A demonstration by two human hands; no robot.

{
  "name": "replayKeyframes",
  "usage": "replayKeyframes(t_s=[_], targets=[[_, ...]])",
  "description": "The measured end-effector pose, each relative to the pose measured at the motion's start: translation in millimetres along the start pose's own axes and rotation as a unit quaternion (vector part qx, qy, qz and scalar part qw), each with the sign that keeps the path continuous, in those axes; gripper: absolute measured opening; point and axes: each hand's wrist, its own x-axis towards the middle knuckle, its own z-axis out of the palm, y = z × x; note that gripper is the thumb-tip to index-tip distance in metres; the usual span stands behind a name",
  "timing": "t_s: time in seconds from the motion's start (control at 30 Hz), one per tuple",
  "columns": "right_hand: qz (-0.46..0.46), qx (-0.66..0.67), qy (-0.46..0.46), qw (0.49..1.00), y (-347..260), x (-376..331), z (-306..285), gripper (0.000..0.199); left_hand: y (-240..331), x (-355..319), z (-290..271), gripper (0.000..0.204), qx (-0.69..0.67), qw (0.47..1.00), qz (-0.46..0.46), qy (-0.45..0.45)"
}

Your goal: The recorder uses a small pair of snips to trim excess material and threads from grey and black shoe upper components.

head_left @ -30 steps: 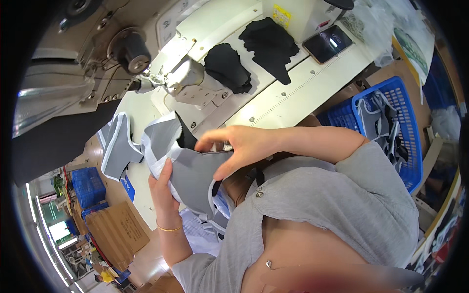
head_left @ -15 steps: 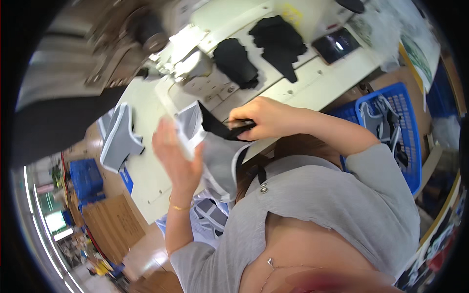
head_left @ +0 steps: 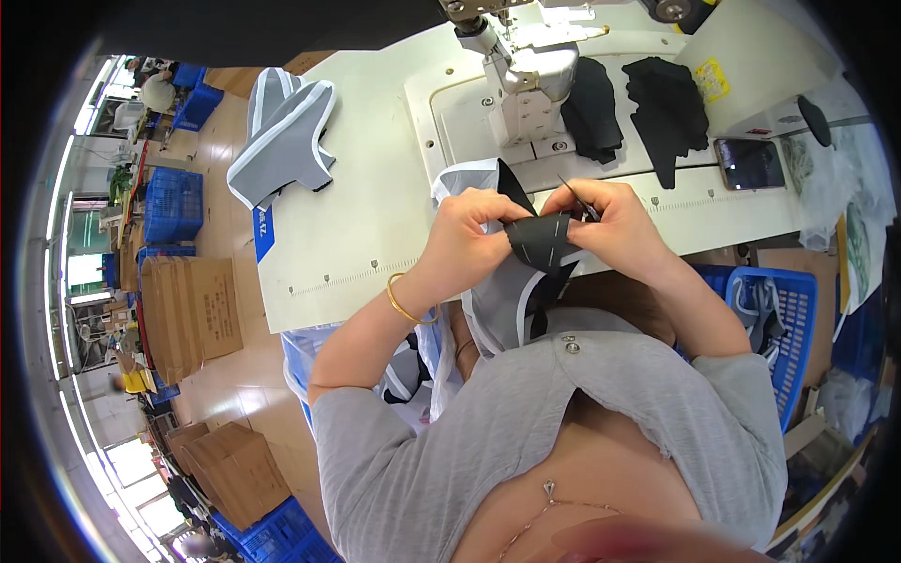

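My left hand (head_left: 474, 239) is closed on one end of a black fabric strip (head_left: 538, 244) with white stitch lines. The strip seems joined to a grey fabric piece (head_left: 502, 296) with white edging, which hangs over the table's front edge against my body. My right hand (head_left: 615, 225) pinches the strip's other end. Dark thread snips (head_left: 584, 204) also lie in my right hand, their pointed tip sticking up past the fingers. Both hands are close together in front of the sewing machine (head_left: 530, 89). Part of the grey piece is hidden behind my left hand.
Grey pieces with white edging (head_left: 291, 141) lie at the table's (head_left: 357, 235) left. Black fabric pieces (head_left: 668, 108) and a phone (head_left: 749, 164) lie right of the machine. A blue basket (head_left: 798, 328) stands at right, a white bag (head_left: 436, 361) below the table edge, cardboard boxes (head_left: 192, 319) on the left floor.
My left hand has moved from the grey piece's left side to the black strip beside my right hand. The view has turned, and the fabric is now held between both hands.
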Motion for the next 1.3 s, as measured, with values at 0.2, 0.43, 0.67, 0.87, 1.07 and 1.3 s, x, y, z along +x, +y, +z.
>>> replayKeyframes(t_s=[0.2, 0.43, 0.67, 0.87, 1.07, 1.3], targets=[[-0.156, 0.012, -0.024, 0.987, 5.3, -3.9, -4.5, 0.024, 4.2, 10.8, -26.3, 0.018, -0.174, 0.974, -0.050, -0.136], [-0.260, -0.129, -0.028, 0.957, 1.8, -2.6, -7.7, 0.023, 8.6, 21.8, -30.8, 0.012, -0.065, 0.982, 0.003, -0.180], [-0.127, -0.090, 0.010, 0.988, -15.8, -2.4, -15.3, 0.014, 16.5, 18.8, -20.8, 0.009, -0.037, 0.992, 0.004, -0.123], [-0.196, -0.246, -0.105, 0.943, -16.6, 17.2, -28.1, 0.023, 25.4, 20.1, -14.5, 0.009, 0.006, 0.994, -0.035, -0.104], [-0.196, -0.302, -0.153, 0.920, -20.8, 20.4, -32.1, 0.020, 32.6, 19.7, -14.8, 0.014, 0.044, 0.994, -0.010, -0.099], [-0.195, -0.270, -0.119, 0.935, -21.0, 11.5, -34.3, 0.015, 21.4, 19.7, -19.8, 0.018, 0.196, 0.969, 0.116, -0.092]])
